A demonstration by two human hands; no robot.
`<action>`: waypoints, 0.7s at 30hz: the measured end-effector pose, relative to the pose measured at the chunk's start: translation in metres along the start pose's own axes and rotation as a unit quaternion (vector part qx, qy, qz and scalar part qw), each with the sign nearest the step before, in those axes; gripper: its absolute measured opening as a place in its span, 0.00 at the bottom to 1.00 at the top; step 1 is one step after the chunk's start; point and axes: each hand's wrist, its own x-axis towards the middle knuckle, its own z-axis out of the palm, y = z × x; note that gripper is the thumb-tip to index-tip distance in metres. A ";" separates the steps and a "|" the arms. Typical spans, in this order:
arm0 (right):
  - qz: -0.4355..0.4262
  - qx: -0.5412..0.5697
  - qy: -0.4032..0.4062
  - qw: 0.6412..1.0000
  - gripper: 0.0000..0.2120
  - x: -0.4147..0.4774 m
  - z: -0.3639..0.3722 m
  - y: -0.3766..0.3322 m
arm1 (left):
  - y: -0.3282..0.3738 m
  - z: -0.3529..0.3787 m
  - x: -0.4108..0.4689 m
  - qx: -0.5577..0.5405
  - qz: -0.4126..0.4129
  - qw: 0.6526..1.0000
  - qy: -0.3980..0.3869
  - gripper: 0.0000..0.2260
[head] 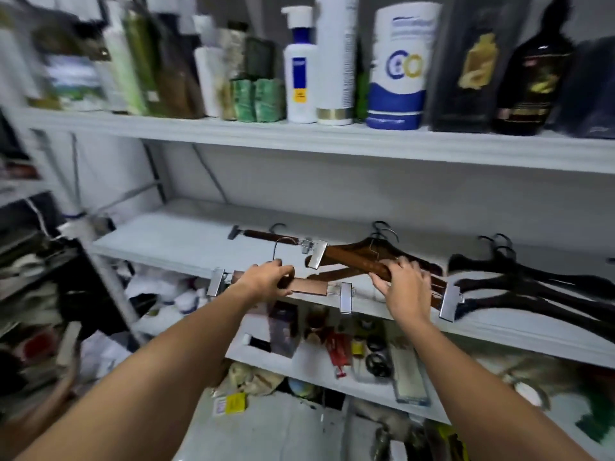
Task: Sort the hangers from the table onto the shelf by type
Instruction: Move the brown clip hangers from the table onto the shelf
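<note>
Even, cool indoor light, soft overall, heavy blur at the left.
Motion smear on the top shelf bottles [149,61] and left edge clutter; sharper near center. Wide-angle bowing of shelf edges [332,141]. Mild glare on metal clips [346,296]. Faint shadows under the shelves.

A white middle shelf [186,234] carries sorted hangers: a brown clip hanger [266,235] lies just beyond the left grip [266,277], brown wooden hangers [359,256] lie under and beyond the right grip [404,282], and black hangers [532,284] lie well to that grip's right. The shelf above [332,141] holds a row of upright bottles [301,64]. Below both grips, a lower shelf [299,361] holds small mixed items, too blurred to tell.
</note>
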 end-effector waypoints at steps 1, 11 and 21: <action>-0.007 0.002 -0.006 1.000 0.19 0.003 0.007 -0.014 | -0.014 0.002 -0.002 -0.004 -0.005 1.000 0.000 0.15; -0.018 -0.021 -0.037 0.999 0.22 0.055 0.067 -0.113 | -0.134 0.016 0.031 -0.020 -0.013 1.000 -0.019 0.13; 0.036 -0.031 0.001 0.999 0.21 0.106 0.109 -0.167 | -0.220 0.022 0.101 -0.042 0.049 0.998 -0.014 0.10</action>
